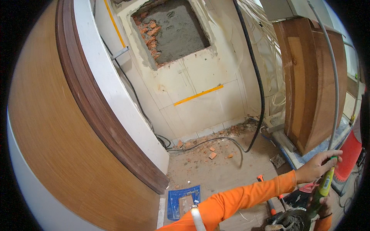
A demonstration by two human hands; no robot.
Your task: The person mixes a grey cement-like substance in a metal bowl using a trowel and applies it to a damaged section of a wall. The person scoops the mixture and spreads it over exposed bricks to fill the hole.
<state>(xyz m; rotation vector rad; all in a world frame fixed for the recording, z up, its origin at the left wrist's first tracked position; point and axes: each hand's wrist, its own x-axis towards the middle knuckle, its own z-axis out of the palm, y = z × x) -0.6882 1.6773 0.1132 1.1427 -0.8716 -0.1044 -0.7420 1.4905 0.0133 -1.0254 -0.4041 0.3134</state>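
My left arm, in an orange sleeve, reaches across to the lower right. There my left hand (317, 167) is closed around the upper end of a yellow-green cylinder with a white label (327, 182). Just below, my right hand (326, 207) grips the same cylinder lower down, partly hidden. Whether it is a bottle or a tool handle I cannot tell. Beneath my hands stands a bucket of wet grey mortar (293, 221), cut off by the lower edge. A thin grey pipe (334, 84) runs down to near my left fingers; whether it joins the cylinder is unclear.
Ahead, a wall has a square recess (181, 30) with grey mortar and broken brick. A black cable (257, 73) hangs to the dusty floor among brick bits (212, 155). A wooden panel (77, 134) stands left, a wooden cabinet (304, 84) right. A blue dustpan-like tray (173, 206) lies below.
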